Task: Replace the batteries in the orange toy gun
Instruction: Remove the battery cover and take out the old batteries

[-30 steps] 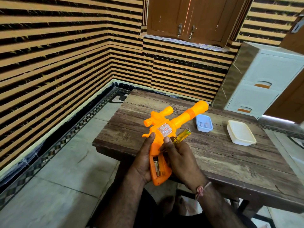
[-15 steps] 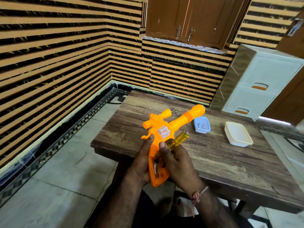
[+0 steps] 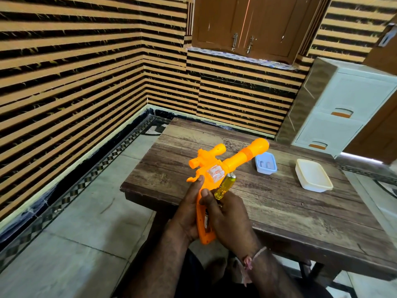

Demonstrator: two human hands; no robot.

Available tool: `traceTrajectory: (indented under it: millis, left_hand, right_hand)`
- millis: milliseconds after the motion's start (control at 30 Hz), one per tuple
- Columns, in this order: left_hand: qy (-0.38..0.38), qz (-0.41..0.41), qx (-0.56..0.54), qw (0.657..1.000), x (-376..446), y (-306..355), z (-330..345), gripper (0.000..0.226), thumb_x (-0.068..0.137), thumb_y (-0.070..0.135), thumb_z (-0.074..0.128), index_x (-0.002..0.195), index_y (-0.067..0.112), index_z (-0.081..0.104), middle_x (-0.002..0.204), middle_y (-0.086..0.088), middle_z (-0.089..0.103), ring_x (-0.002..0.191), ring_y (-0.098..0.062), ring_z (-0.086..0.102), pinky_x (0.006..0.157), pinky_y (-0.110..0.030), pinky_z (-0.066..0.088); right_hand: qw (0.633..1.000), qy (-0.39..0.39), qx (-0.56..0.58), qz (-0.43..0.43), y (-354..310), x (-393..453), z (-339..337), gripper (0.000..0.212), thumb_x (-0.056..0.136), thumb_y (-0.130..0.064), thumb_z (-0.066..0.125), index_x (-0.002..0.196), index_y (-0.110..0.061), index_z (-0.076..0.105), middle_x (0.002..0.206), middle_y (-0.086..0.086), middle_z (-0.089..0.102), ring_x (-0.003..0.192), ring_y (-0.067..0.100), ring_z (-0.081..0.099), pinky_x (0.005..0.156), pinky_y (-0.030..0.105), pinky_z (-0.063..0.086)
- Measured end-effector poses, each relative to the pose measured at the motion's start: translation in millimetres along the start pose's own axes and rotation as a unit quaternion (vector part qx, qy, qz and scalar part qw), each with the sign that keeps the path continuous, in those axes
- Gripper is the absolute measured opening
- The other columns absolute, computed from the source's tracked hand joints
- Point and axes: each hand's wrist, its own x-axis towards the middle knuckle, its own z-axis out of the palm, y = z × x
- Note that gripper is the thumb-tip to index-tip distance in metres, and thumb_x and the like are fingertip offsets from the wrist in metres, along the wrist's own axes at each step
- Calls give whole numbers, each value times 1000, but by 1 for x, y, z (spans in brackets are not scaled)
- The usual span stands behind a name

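Both hands wrap toy gun (image 3: 217, 175) grip; right hand (image 3: 227, 218) holds screwdriver (image 3: 225, 186).

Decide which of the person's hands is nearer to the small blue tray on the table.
Right. The right hand, gripping the yellow screwdriver, is on the blue tray's side of the orange toy gun; the left hand holds the gun's far side.

Head view: even, fairly bright indoor light, soft shadows only. Bright strip of light at floor level on the far right, beside the drawer unit (image 3: 352, 108). Strong wide-angle bending toward the edges; striped wall (image 3: 71, 78) lines curve. Focus sharp centrally, slight softness at the bottom edge.
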Motion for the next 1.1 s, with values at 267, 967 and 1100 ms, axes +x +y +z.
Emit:
traceTrajectory:
  millis: [267,967,1100]
  left_hand:
    - [19,-16,-2,1000,-1,3,0,59,96,55,38,98,12,79,91,-14,73,83,-24,72,76,-33,58]
    - [67,-27,9,997,-1,4,3,50,95,53,45,102,8,66,76,-10,68,69,-20,68,72,-32,52]
    - [85,-35,10,996,3,4,0,53,96,53,46,112,7,65,88,-14,71,77,-23,71,76,-32,55]
  right_hand:
    - [997,35,-60,-41,0,-4,4,61,85,-69,32,84,-17,63,73,0,64,71,21,61,60,34,42]
    - [988,142,-67,4,-5,-11,33,31,88,-52,39,90,-28,59,72,1,67,70,26,64,56,31,37]
    - [982,141,-119,-32,-4,-12,35,17,88,-42,48,86,-26,53,70,1,64,67,29,63,51,32,34]
